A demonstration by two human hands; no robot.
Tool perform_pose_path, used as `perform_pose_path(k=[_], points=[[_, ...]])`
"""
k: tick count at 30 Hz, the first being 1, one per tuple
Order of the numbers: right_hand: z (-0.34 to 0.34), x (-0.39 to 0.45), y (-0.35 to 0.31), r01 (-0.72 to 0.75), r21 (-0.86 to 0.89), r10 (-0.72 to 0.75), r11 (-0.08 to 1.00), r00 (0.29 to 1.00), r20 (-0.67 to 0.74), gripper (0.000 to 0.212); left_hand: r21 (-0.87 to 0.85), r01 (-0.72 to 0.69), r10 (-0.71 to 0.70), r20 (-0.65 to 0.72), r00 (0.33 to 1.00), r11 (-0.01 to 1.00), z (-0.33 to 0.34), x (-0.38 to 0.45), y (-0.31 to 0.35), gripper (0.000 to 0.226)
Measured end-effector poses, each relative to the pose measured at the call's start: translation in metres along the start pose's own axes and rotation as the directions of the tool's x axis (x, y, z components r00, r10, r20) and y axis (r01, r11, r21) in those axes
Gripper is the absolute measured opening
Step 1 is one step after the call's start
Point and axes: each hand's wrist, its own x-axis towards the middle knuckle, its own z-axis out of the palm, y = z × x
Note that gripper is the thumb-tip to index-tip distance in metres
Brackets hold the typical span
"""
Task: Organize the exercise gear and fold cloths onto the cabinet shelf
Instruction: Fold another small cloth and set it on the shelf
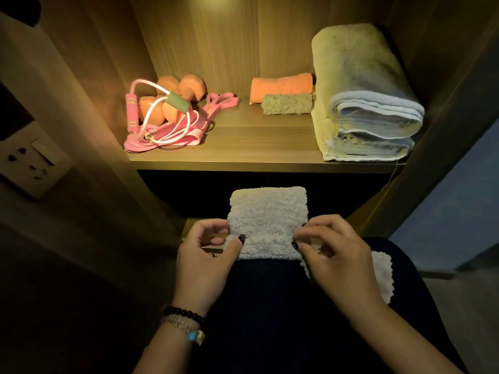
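On lap below the shelf [243,147]: white cloth [267,220], half folded, left hand [205,255] and right hand [332,252] pinching its sides. Risk: fold springs open if either pinch slackens.

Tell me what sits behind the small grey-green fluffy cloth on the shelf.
Directly behind the small grey-green fluffy cloth lies a folded orange terry cloth, with the wooden back panel beyond it. The orange cloth's lower front edge is covered, so whether the two touch cannot be seen.

Two dumbbells [172,97], five cloths [267,220], one rope [151,114].
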Motion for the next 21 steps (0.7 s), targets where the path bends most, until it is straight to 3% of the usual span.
perform_pose_path(k=[3,7,9,13,21], points=[[0.003,-0.008,0.002,0.279,-0.149,-0.264,0.949,0.958,0.117,0.023,0.191,-0.202,0.190,0.076,0.979,0.961,-0.005,-0.002,0.008,0.034],[-0.001,-0.015,0.005,0.329,-0.213,-0.295,0.920,0.939,0.177,0.028,0.373,-0.487,0.390,0.307,0.868,0.790,-0.010,-0.003,0.019,0.042],[-0.004,-0.019,0.008,0.299,-0.198,-0.256,0.933,0.942,0.216,0.037,0.414,-0.562,0.402,0.413,0.817,0.716,-0.014,-0.004,0.021,0.049],[-0.008,-0.019,0.012,0.242,-0.197,-0.186,0.950,0.946,0.265,0.048,0.380,-0.582,0.376,0.492,0.785,0.719,-0.018,-0.007,0.023,0.035],[-0.007,-0.002,0.011,0.208,-0.152,-0.173,0.966,0.961,0.214,0.025,0.395,-0.547,0.397,0.402,0.825,0.738,-0.009,0.001,0.014,0.021]])
